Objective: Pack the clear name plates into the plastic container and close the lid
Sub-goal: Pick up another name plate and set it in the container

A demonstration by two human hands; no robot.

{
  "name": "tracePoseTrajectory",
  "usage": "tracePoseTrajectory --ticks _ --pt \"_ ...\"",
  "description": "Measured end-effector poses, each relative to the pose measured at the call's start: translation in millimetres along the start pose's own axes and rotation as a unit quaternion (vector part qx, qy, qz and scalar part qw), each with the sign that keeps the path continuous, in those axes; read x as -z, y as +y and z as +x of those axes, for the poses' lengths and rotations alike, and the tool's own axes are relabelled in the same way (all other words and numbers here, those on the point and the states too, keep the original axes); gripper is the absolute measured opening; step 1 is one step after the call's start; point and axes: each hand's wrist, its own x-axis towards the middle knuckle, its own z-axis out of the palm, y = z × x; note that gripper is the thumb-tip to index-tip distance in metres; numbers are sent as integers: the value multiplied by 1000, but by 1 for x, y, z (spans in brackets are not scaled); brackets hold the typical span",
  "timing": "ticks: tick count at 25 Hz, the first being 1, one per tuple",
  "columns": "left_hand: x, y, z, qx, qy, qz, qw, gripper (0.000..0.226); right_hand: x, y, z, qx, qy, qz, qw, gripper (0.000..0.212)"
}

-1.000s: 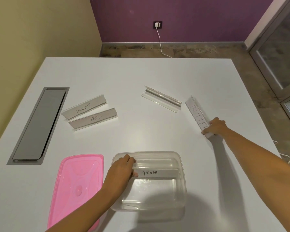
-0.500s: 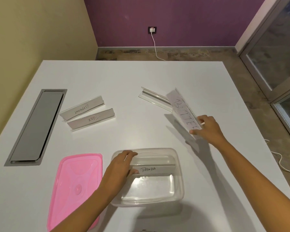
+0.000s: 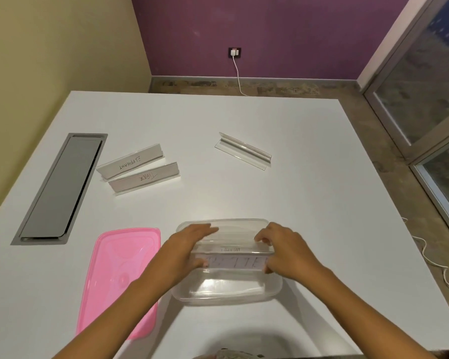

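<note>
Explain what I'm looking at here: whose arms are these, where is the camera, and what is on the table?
No machine here: a person's two bare arms, filmed by a wide-angle camera worn on their head, looking down. On the white table sits a clear plastic container with its pink lid lying beside it. The left hand and right hand hold the ends of a lettered name plate over the container. Farther off lie an ELEPHANT plate, a TIGER plate and a blank clear plate.
</note>
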Motion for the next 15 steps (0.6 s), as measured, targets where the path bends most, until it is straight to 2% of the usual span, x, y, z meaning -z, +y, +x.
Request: tracePoseTrajectory --ticks 5,10,12,15 --pt "-28 -15 -26 6 -49 56 997 53 -36 -5 8 3 -66 -11 998 65" --pt "-46 -25 -26 11 -85 139 987 57 -66 1 15 -4 -102 -20 995 69" --pt "-53 -25 -25 16 -107 175 979 58 -73 4 17 5 -107 -36 994 67" --pt "-57 -26 -22 21 -99 203 974 58 -76 5 21 20 -107 -52 993 59"
